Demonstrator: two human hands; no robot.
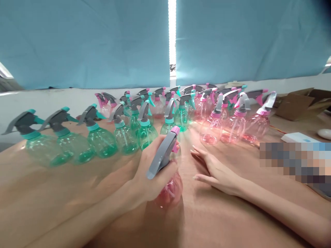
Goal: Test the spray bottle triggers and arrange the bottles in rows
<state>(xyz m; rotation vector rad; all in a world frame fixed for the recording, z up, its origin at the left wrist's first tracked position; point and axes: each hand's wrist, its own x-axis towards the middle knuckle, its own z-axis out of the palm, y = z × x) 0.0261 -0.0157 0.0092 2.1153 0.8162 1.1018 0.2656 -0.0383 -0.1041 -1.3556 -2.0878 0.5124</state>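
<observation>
My left hand [151, 174] is wrapped round the neck of a pink spray bottle [169, 193] with a grey trigger and pink nozzle, which stands on the brown table [51, 203] in front of me. To its right my right hand [214, 170] rests on the table with fingers stretched out, holding nothing. Behind them stand rows of spray bottles: green ones with teal caps [100, 139] on the left, pink ones [234, 129] on the right.
A blue curtain [85, 41] hangs behind the table, with a bright gap in the middle. A cardboard box [297, 103] sits at the far right, a white flat object [297, 137] near it, and a blurred patch lies at the right edge.
</observation>
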